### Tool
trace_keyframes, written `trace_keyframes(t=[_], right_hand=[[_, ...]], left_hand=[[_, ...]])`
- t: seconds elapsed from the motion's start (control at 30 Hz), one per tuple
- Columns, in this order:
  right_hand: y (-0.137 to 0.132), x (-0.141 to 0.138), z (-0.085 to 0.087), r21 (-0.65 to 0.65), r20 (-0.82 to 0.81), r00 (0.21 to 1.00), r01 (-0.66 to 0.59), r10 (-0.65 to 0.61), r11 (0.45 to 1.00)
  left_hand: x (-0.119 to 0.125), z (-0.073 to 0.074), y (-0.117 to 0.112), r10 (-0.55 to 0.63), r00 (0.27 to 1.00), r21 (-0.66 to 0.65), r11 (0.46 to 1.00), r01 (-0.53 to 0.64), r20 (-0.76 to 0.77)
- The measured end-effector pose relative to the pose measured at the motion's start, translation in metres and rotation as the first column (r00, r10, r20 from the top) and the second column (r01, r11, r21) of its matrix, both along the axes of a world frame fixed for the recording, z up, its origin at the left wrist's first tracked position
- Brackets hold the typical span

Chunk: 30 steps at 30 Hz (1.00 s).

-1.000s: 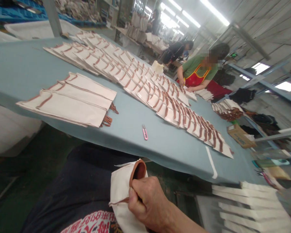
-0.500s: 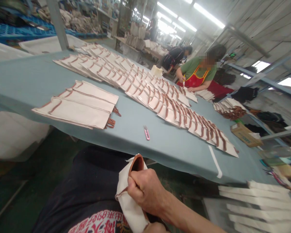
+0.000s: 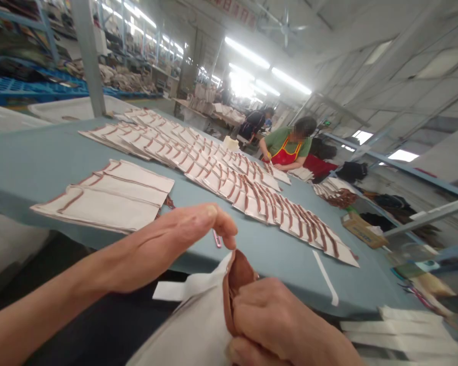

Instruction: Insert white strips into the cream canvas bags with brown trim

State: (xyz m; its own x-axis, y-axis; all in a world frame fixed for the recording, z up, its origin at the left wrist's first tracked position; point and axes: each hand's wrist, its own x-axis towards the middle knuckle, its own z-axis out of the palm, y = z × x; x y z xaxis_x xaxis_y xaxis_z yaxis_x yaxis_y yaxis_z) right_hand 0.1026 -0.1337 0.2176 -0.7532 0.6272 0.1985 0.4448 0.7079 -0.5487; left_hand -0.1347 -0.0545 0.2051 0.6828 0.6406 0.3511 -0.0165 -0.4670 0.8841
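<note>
A white fabric bag [image 3: 191,330] with a brown-edged opening [image 3: 241,270] is in front of me, near the table's front edge. My right hand [image 3: 275,320] is closed on its brown edge, with some of its fingers hidden inside the opening. My left hand [image 3: 179,239] hovers just above the bag's mouth. Its fingers are extended together with bent tips, and it holds nothing. A short white strip [image 3: 169,291] sticks out from the bag's left side. Behind my left fingertips lie pink thread snips [image 3: 217,239], partly covered.
Overlapping rows of white pieces with brown strips [image 3: 213,175] cover the blue-green table [image 3: 30,162]. A smaller stack [image 3: 110,198] lies at left. Across the table a person in a red apron [image 3: 288,147] works. A cardboard box [image 3: 362,229] and white strips [image 3: 400,330] are at right.
My left hand has come up from low in the view to above the opening, fingers extended. The bag has risen closer to the camera, its mouth wider. The view has tilted upward.
</note>
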Motion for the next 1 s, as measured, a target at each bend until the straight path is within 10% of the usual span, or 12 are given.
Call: trace_keyframes(t=[0.17,0.3,0.53,0.77,1.0], right_hand=[[-0.009,0.009,0.018,0.086,0.1,0.993,0.056,-0.065,0.995],[-0.011,0.034,0.019,0.136,0.166,0.968,0.167,-0.188,0.977],[-0.006,0.06,-0.038,-0.076,-0.043,0.941,0.333,-0.336,0.94],[0.003,0.058,-0.063,-0.203,-0.183,0.904,0.351,-0.387,0.914],[0.005,0.057,-0.073,-0.235,-0.16,0.923,0.309,-0.351,0.922]], left_hand=[[0.033,-0.013,0.03,-0.278,0.959,-0.169,0.949,0.266,-0.054],[0.037,-0.027,0.031,-0.292,0.948,-0.224,0.94,0.259,-0.126],[0.016,-0.031,0.027,-0.247,0.939,-0.294,0.94,0.172,-0.239],[0.013,-0.043,0.026,-0.49,0.866,-0.512,0.771,0.379,-0.098],[0.004,-0.041,0.007,-0.303,0.86,-0.187,0.951,0.246,-0.411]])
